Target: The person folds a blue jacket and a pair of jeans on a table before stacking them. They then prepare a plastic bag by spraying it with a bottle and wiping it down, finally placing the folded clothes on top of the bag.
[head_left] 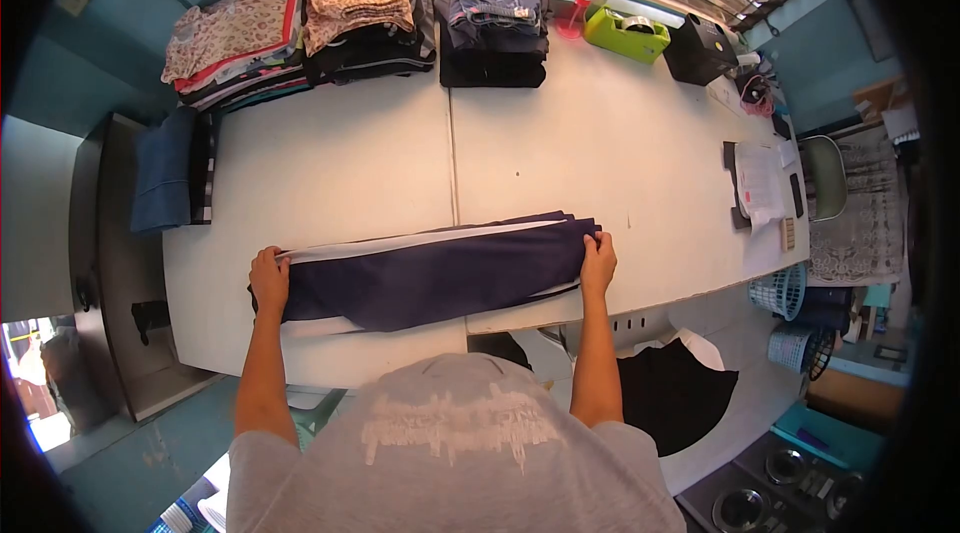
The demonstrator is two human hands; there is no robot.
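Across the near side of the white table (350, 163), dark navy trousers (430, 278) lie folded lengthwise; the left hand (269, 281) pinches their left end, fingers closed on the cloth, and the right hand (599, 265) grips the right end between thumb and fingers.

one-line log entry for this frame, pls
left hand: on garment end | right hand: on opposite end | garment: dark, folded lengthwise, on table
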